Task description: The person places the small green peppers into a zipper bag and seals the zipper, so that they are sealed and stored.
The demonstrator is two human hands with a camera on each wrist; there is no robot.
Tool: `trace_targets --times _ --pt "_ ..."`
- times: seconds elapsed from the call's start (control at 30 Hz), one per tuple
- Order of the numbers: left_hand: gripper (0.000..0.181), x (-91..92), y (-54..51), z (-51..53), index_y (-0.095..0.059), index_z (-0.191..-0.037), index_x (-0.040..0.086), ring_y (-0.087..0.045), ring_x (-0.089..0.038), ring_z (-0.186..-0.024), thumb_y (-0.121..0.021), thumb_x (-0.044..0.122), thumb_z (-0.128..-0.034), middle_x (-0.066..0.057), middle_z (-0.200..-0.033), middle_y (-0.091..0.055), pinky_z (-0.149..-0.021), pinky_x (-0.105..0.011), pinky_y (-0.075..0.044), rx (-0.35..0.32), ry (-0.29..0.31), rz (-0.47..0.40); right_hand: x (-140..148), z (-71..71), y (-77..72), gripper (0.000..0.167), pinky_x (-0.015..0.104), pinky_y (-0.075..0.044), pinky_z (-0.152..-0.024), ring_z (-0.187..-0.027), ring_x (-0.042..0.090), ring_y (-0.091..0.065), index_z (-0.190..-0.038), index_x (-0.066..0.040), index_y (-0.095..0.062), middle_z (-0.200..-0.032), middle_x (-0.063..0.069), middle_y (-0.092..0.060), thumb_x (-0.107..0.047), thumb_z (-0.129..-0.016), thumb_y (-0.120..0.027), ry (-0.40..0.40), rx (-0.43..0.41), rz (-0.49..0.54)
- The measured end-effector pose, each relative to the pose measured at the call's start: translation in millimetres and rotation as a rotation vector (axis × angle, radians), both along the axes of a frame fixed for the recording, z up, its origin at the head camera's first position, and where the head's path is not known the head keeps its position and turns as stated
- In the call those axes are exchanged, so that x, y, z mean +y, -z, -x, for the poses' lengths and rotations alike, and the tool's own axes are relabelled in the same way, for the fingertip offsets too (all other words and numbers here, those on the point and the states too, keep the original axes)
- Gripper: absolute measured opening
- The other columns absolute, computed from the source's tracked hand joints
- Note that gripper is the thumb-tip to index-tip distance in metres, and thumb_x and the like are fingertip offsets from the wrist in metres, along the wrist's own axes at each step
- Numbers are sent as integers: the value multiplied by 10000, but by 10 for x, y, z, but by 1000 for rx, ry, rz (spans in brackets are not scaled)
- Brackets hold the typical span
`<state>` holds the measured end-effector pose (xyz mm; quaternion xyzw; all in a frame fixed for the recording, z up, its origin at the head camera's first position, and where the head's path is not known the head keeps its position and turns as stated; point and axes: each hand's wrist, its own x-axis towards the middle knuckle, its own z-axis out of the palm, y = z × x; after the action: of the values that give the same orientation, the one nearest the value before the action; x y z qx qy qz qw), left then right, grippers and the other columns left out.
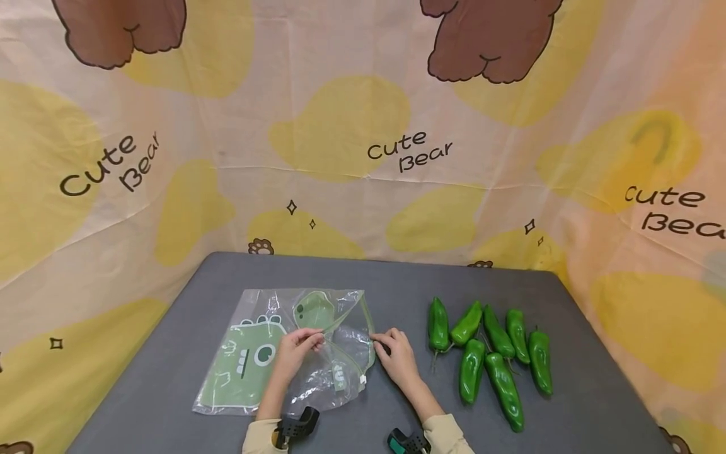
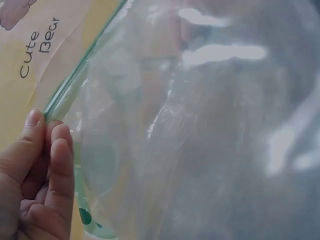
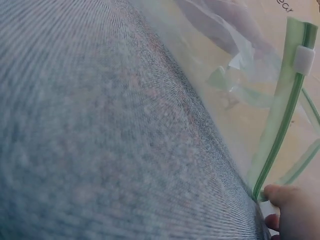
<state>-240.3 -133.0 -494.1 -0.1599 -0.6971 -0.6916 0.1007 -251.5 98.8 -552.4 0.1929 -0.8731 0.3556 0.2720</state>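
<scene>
A clear slider zip bag [image 1: 306,391] with a green one-eyed monster print lies on the grey table, its mouth spread apart on the right side. My left hand [image 1: 292,356] pinches one green-edged lip of the mouth between thumb and fingers; the left wrist view shows this hand [image 2: 42,175] at the green strip [image 2: 75,75]. At the opposite lip, my right hand [image 1: 399,360] pinches the green edge with thumb and finger. The white slider [image 3: 304,60] sits at one end of the zip strip in the right wrist view.
Several green peppers [image 1: 503,391] lie in two loose rows right of my right hand. The grey table [image 1: 397,271] is enclosed by a printed cloth backdrop [image 1: 340,139] at the back and sides.
</scene>
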Motion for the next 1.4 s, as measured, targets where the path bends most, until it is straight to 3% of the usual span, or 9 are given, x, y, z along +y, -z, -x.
trace_targets --times 0.17,0.3,0.43,0.57,0.7,0.87,1.07,1.23,1.4 --pt "45 51 -97 -23 -583 -792 -191 -586 -188 -553 -552 -160 -799 -256 -651 -578 -507 -256 -521 111 -66 53 -1 20 -10 233 268 -412 -558 -681 126 -416 -939 -107 -691 -786 -15 -497 52 -790 -611 -11 33 -8" --pt "57 70 -93 -35 -578 -769 -159 -573 -285 -542 -549 -139 -814 -232 -640 -573 -488 -273 -516 127 -88 94 7 -4 -11 263 277 -432 -587 -730 114 -443 -996 -128 -671 -854 -19 -529 -35 -753 -706 -27 -28 7" --pt "70 78 -64 -44 -575 -759 -145 -569 -239 -530 -552 -124 -821 -217 -630 -568 -478 -262 -509 112 -101 68 9 -19 -24 263 256 -461 -591 -724 86 -480 -1020 -139 -660 -878 -43 -573 -70 -769 -702 -58 -55 71" --pt "57 62 -33 -39 -594 -760 -145 -576 -150 -538 -565 -131 -808 -221 -638 -584 -485 -231 -509 110 -131 14 4 -20 -37 218 223 -472 -557 -681 69 -510 -994 -118 -666 -834 -53 -607 -76 -781 -686 -87 -8 159" --pt "53 31 -25 -33 -604 -765 -154 -599 -166 -545 -570 -139 -802 -235 -651 -598 -490 -254 -523 127 -134 -24 7 -13 -38 197 205 -474 -521 -637 78 -532 -966 -56 -662 -785 -13 -618 -21 -773 -680 -114 70 236" --pt "49 17 -44 -40 -591 -778 -151 -604 -193 -557 -561 -133 -812 -225 -659 -599 -510 -263 -529 168 -149 10 24 -5 -49 184 216 -477 -483 -587 117 -557 -939 -11 -648 -760 26 -622 43 -764 -667 -130 100 321" --pt "56 22 -76 -59 -578 -743 -124 -573 -148 -578 -571 -152 -791 -198 -643 -583 -535 -178 -501 271 -268 99 -10 -101 -327 199 258 -483 -471 -572 217 -581 -900 35 -623 -750 93 -627 144 -734 -639 -164 86 411" --pt "48 8 -86 -57 -563 -775 -144 -602 -277 -558 -540 -178 -800 -242 -663 -597 -523 -293 -536 234 -215 25 -22 -143 -549 160 240 -516 -552 -659 257 -604 -916 79 -604 -839 200 -628 130 -765 -617 -237 25 461" --pt "36 -43 -42 -27 -554 -820 -188 -623 -220 -558 -546 -192 -785 -262 -696 -605 -540 -343 -540 139 -126 -54 19 -99 -649 138 198 -500 -577 -701 251 -600 -911 104 -585 -892 273 -606 126 -777 -606 -322 -35 542"
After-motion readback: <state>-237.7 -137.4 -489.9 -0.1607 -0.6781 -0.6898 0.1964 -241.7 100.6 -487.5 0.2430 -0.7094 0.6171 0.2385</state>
